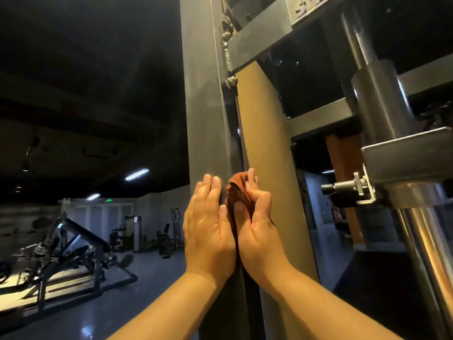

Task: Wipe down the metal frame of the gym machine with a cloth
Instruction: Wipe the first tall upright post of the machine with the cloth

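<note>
A tall grey metal upright (206,106) of the gym machine rises through the middle of the head view. My left hand (208,222) lies flat against its lower part, fingers straight and pointing up. Right beside it, my right hand (257,224) grips a bunched reddish-brown cloth (236,190), thumb curled over the fabric, and holds it against the upright's right edge. The cloth's lower part is hidden between my two hands.
A tan panel (262,133) stands just right of the upright. Further right are grey cross members (318,116), a chrome guide rod (426,231) and a bracket with a pin (348,187). A chain (228,57) hangs above. Dim gym benches (73,244) stand at left.
</note>
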The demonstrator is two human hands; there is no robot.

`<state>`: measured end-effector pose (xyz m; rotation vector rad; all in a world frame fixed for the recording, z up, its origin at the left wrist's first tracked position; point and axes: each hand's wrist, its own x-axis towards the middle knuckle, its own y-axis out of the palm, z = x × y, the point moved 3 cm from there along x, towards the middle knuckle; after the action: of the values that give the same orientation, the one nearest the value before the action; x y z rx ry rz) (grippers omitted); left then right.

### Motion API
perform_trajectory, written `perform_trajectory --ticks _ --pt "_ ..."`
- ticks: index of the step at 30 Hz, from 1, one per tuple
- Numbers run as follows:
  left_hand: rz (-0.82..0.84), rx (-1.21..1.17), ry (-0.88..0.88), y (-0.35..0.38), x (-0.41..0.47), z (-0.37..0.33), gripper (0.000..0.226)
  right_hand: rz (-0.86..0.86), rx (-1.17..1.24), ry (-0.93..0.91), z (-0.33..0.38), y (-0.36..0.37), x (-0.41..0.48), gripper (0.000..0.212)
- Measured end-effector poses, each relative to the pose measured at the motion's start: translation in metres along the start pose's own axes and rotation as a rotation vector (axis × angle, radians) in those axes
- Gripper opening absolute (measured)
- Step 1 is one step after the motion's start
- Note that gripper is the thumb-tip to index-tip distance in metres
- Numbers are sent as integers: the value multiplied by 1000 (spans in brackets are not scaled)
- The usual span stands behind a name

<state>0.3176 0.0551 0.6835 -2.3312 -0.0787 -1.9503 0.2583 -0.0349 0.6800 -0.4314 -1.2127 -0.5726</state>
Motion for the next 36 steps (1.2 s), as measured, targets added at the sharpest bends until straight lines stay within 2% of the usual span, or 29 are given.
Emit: perform_trajectory --ticks 3,8,13,17,22,27,32,36 --pt "-75 42 10 -5 26 -9 45 11 -58 -3 3 -3 14 46" --pt "21 -24 38 7 37 -6 57 -24 -82 -47 20 -10 91 46" --pt "3 -64 44 8 36 -2 56 -75 25 -93 5 -2 50 43" --pt "4 -54 36 8 35 -4 55 -72 -37 -151 7 -8 61 43" --pt "23 -36 30 6 36 -4 55 -203 -114 -112 42 -13 143 38" --pt "-6 -76 6 6 37 -4 55 -352 -41 3 63 -3 189 35" --pt "8 -77 14 6 37 -5 55 -307 -100 -77 52 -7 148 28" --pt "18 -62 17 6 36 -5 56 -262 -163 -117 55 -11 148 34"
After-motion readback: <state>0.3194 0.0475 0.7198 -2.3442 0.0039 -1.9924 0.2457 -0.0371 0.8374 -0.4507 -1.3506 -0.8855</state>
